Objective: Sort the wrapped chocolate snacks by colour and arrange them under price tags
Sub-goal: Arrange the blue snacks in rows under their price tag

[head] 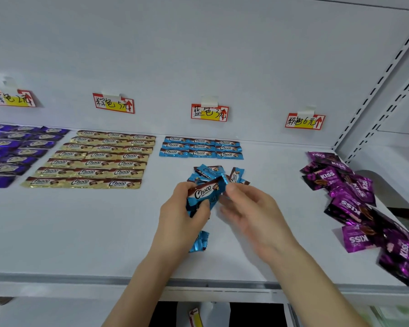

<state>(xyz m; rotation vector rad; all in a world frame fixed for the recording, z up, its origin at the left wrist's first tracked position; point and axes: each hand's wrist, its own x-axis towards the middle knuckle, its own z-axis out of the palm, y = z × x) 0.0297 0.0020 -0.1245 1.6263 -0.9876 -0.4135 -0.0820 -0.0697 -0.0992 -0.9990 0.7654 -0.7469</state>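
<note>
White shelf (80, 232), left hand (182, 213) grip clasping blue Choco bars (204, 192), right hand (250, 213) blurred, its grip unclear

white shelf (80, 232), grey front rail (57, 277), white back panel (198, 55), slotted upright (373, 90) (right side).

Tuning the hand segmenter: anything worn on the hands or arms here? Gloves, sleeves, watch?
Nothing worn. Left hand and right hand are bare, with no gloves, rings or watch visible. Left forearm and right forearm are bare to the frame edge, with no sleeve in view.
</note>
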